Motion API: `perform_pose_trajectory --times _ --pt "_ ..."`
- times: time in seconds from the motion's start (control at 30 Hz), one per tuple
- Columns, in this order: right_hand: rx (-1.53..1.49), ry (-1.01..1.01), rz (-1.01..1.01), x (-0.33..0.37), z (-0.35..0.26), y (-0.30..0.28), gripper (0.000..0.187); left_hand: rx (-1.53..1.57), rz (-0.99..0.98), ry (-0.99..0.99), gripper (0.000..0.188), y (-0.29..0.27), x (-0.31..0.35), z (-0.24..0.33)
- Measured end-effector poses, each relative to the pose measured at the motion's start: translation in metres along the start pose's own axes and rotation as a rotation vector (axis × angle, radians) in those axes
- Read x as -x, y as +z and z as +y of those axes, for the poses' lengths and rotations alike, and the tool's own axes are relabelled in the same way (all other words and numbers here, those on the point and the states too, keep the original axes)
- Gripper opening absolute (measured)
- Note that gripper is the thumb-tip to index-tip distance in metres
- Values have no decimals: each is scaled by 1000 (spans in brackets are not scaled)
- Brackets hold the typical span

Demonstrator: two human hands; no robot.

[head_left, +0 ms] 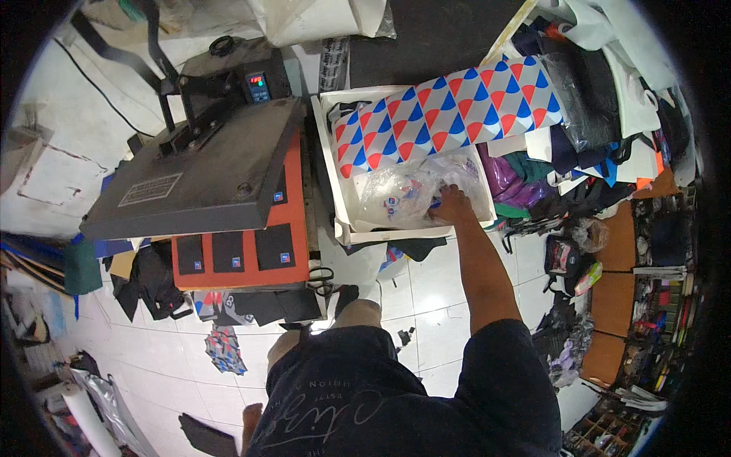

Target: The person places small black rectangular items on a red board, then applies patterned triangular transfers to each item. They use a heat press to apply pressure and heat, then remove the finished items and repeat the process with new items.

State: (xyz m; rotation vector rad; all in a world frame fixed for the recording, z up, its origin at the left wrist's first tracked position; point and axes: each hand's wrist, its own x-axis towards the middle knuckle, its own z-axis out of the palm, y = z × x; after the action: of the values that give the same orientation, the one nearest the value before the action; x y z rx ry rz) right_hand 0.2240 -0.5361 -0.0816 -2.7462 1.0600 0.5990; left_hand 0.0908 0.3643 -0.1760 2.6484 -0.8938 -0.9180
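Observation:
My right hand [454, 204] reaches into a shallow white box [415, 231], its fingers curled at a clear plastic bag [407, 199]. Small blue, red and white printed pieces show inside the bag. What the fingertips pinch is hidden. A strip of patterned sheet [449, 114] in red, blue and grey lies across the box's far part. At the lower edge, a small part of my left hand or forearm [251, 419] hangs beside my body, fingers out of sight. Left of the box, a heat press [198, 179] has its plate raised over an orange-red pad [301, 221] bearing black fabric pieces [274, 247] with small blue emblems.
Black-handled scissors [321, 282] lie at the pad's corner. Piled fabrics and bags [525, 179] crowd the right of the box. Fabric scraps [225, 350] lie on the white tiled floor [438, 327]. Shelves [662, 305] stand at far right.

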Motion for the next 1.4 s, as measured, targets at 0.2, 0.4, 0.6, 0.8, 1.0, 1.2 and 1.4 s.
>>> perform_pose_trajectory --times 0.2,0.4,0.6,0.8,1.0,1.2,1.4 --pt "64 18 33 -14 -3 13 78 559 -103 -471 28 -14 -17 10" --pt "-97 -51 190 -23 31 32 63 977 258 -833 39 -157 -98 104" --pt "-265 77 210 -24 18 16 73 577 48 -484 33 -176 -115 94" --pt "-133 -65 197 -24 20 23 78 628 25 -528 35 -183 -122 87" --pt "-181 -74 90 -16 2 16 65 483 -9 -425 40 -186 -121 73" --pt "-131 -63 304 -17 1 56 51 -462 4 471 28 -200 -146 44" --pt "-131 -151 243 -19 -7 45 43 382 -47 -247 22 -186 -189 103"
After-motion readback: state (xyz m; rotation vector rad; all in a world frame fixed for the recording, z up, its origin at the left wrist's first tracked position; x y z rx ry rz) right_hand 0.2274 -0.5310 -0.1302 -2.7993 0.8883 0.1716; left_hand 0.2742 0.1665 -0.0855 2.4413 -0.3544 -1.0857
